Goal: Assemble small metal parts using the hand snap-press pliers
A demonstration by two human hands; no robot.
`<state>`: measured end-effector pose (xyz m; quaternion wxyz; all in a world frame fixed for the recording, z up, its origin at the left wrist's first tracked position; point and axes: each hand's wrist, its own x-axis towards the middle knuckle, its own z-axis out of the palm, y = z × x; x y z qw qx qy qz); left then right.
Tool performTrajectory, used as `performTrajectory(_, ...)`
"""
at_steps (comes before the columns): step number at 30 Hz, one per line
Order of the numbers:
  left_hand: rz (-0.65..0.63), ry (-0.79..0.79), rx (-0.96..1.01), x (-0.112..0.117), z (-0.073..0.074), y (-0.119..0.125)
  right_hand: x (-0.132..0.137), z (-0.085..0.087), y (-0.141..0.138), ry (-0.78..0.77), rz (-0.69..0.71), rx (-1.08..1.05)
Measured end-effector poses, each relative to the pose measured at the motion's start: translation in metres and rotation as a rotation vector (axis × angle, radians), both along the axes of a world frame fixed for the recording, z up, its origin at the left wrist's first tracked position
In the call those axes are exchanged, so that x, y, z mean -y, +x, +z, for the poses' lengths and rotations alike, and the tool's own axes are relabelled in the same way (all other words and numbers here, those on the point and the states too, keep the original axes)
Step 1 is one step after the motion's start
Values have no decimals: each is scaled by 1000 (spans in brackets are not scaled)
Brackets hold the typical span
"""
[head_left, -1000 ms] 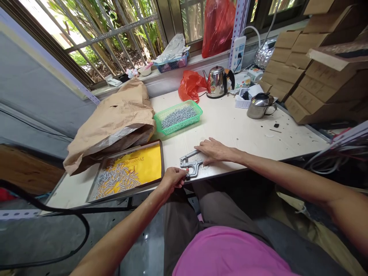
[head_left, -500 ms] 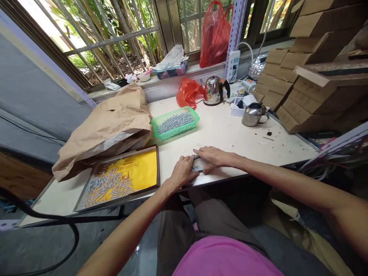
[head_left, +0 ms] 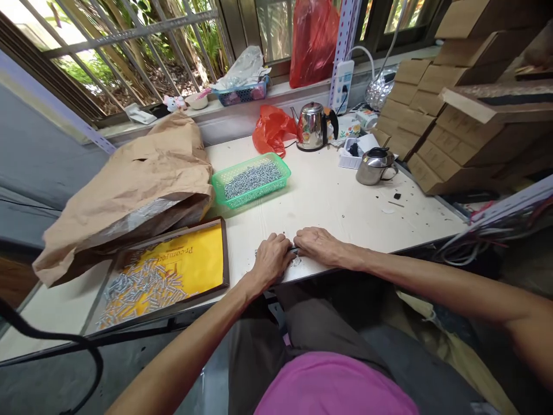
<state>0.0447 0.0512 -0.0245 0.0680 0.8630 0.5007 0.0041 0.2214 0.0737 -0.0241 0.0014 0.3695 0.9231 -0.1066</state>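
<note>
Where the left hand (head_left: 272, 258) rests, a tool (head_left: 294, 249) lies partly beneath.

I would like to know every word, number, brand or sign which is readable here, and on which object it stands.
"Pr-comfor", its ending unclear: on the yellow sheet in the tray.
Smaller print below it: too blurred to read.
Marks on the power strip: too small to read.
Faint print on the cardboard boxes: unreadable.
</note>
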Motion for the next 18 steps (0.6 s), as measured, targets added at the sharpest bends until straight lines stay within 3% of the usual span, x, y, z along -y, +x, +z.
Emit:
performTrajectory(5,15,7,15,3,3,0,-5,-2,5,41,-21,-24)
performTrajectory(8,68,58,30,14,1,1,-21,2,13,0,48,-50)
performTrajectory(11,93,145,81,34,-10,10,-38,1,20,-59,114,-89)
performTrajectory(15,0,207,252,59,-30,29,-51,-6,17,-1,5,-116)
performTrajectory(18,31,166,350,67,-37,38,-60,-9,8,55,-41,-104)
